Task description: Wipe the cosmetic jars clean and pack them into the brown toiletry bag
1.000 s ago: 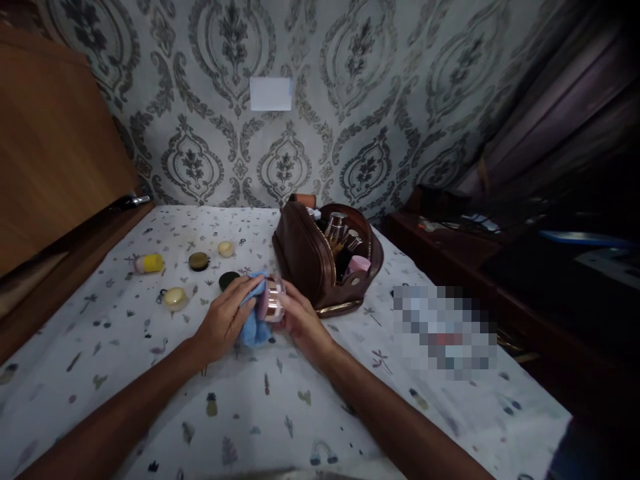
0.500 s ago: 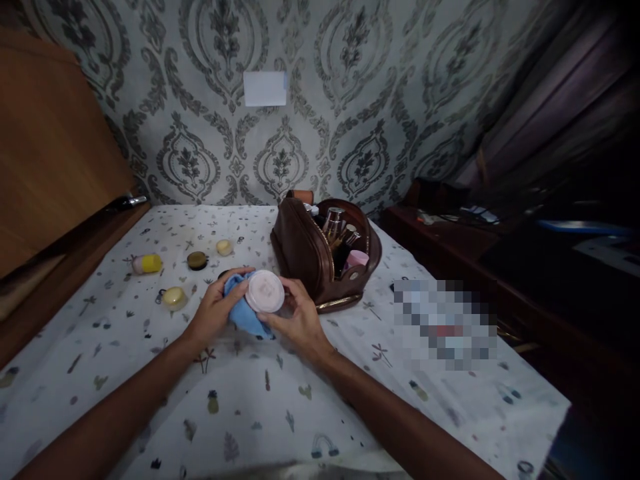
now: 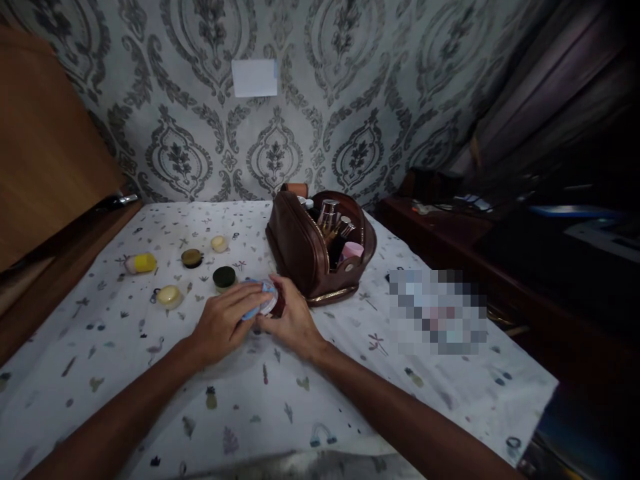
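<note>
My right hand [image 3: 294, 323] is closed around the side of a round cosmetic jar [image 3: 273, 301] with a clear rim. My left hand [image 3: 225, 321] lies over the jar's top, its fingers pressing a light blue cloth [image 3: 254, 311] against it. Most of the cloth and much of the jar are hidden under the fingers. Just beyond the left hand stands a jar with a dark green lid [image 3: 225, 277]. Close behind the right hand is an open brown toiletry bag [image 3: 295, 250] holding several bottles and a pink-capped item [image 3: 353, 250].
On the patterned tablecloth [image 3: 265, 413], to the left, are a yellow-capped bottle [image 3: 141, 263], a small olive-lidded jar [image 3: 191, 258] and two cream-coloured jars, one nearer [image 3: 169, 296] and one farther [image 3: 219, 243]. A blurred-out item [image 3: 440, 310] lies right. Wooden furniture [image 3: 50, 160] borders the left side.
The jar has tilted and my left hand has moved over its top with the cloth, covering the pale face seen before. The green-lidded jar has come into fuller view. The camera has shifted slightly.
</note>
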Demonstrator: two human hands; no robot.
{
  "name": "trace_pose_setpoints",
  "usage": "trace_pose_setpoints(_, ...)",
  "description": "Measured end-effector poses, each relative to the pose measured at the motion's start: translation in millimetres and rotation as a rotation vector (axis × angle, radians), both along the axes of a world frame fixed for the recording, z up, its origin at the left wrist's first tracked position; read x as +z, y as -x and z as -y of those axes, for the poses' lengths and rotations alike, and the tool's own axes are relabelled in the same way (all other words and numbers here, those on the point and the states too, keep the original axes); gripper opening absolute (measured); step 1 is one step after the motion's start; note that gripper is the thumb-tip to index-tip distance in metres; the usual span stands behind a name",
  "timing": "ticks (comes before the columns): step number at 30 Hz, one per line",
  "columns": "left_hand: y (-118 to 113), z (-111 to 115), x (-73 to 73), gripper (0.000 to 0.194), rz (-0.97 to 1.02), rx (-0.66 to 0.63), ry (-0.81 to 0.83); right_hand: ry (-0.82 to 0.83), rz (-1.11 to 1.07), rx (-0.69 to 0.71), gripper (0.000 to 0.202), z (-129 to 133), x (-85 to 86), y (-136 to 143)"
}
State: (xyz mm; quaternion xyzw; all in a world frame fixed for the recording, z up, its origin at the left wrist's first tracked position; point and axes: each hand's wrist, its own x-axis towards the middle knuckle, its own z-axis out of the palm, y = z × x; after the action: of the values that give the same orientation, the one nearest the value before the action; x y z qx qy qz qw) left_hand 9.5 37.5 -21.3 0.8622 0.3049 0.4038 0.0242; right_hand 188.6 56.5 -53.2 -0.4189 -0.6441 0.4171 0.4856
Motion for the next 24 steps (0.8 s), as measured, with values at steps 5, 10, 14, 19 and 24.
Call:
trace_pose_setpoints(5, 4.4, 0.8, 19.5, 0.020, 0.155, 0.031, 0.028, 0.222, -0.341, 0.085, 0.075, -5.3, 0.1, 4.0)
trace_pose_setpoints(10, 3.9, -1.0, 16.9, 0.030, 0.246, 0.329, 0.192, 0.472, -0.683, 0.212, 0.055, 1.3, 17.3, 4.6)
trace_pose_setpoints(14, -4.6, -1.2, -2.9, 0.070, 0.183, 0.319, 0.198, 0.575, -0.780, 0.338, 0.045, 6.8, 26.3, 2.2)
trace_pose_setpoints(19, -4.0, -2.8, -7.5, 0.064, 0.126, 0.306, 0.214, 0.627, -0.707, 0.392, 0.050, 8.4, 24.4, 1.9)
trace_pose_setpoints(24, 1.6, -4.3, 0.7, 0.059, 0.089, 0.263, 0.195, 0.606, -0.646, 0.433, 0.049, 5.7, 20.7, -0.9)
